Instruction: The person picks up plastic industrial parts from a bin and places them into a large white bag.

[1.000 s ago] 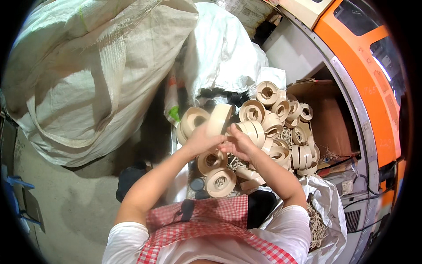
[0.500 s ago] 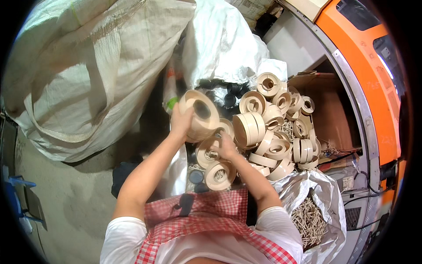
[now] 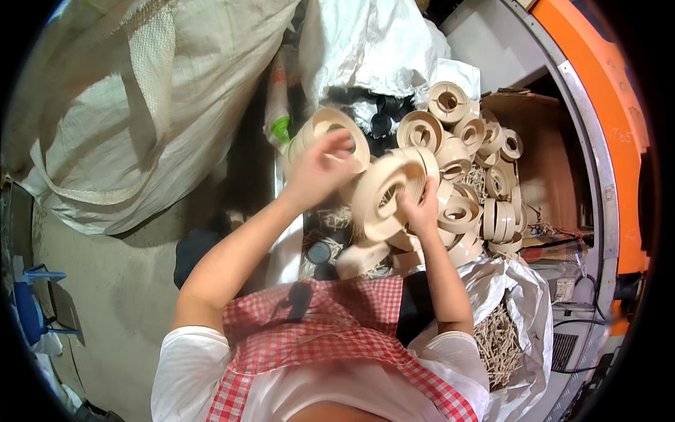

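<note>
My right hand [image 3: 420,205] grips the rim of a beige plastic ring [image 3: 367,202] with a smaller ring-shaped part inside, tilted above the pile. My left hand [image 3: 325,169] is open and slightly blurred, its fingers pointing right, in front of a stack of wide beige rings [image 3: 360,133]. Whether its palm touches that stack I cannot tell. More beige rings [image 3: 457,214] lie heaped to the right of my right hand. One blurred ring [image 3: 361,259] rests below the held one. Thin beige sprue pieces [image 3: 336,218] lie scattered beneath them.
A white sack [image 3: 513,278] with beige sprue sticks stands at my right. A large woven bag [image 3: 190,119] fills the left; another white sack [image 3: 373,49] lies at the back. A cardboard box [image 3: 541,155] and an orange machine [image 3: 598,84] are right. Black round parts [image 3: 383,116] sit behind.
My left hand has let go of the ring stack it gripped, which now stands farther back. My right hand has come up holding a ring. The view has shifted slightly.
</note>
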The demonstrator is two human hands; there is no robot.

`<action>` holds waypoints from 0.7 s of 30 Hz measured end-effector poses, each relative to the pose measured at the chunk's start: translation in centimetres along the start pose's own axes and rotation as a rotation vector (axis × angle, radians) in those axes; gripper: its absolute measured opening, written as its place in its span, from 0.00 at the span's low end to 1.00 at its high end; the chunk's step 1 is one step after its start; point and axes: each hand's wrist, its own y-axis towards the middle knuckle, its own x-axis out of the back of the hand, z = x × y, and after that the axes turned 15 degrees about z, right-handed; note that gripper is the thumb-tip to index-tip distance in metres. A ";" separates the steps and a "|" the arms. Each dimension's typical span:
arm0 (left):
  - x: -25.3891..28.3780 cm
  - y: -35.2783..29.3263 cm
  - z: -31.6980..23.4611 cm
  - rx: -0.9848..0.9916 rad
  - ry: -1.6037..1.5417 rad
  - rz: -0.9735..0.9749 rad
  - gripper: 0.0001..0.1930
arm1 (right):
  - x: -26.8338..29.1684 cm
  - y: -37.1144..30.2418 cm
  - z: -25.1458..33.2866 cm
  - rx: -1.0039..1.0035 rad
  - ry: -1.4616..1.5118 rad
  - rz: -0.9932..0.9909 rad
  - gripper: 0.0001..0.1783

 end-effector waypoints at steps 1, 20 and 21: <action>-0.8 -0.4 -0.1 0.029 -0.062 0.143 0.34 | 0.1 0.5 0.5 -0.021 0.080 0.020 0.26; 3.3 -1.3 -4.6 -0.173 -0.522 0.005 0.29 | -16.6 -1.3 -9.9 -0.338 -0.391 0.454 0.32; 3.5 -1.4 -4.6 -0.131 -0.466 0.061 0.29 | -14.6 -1.7 -8.3 -0.370 -0.389 0.379 0.28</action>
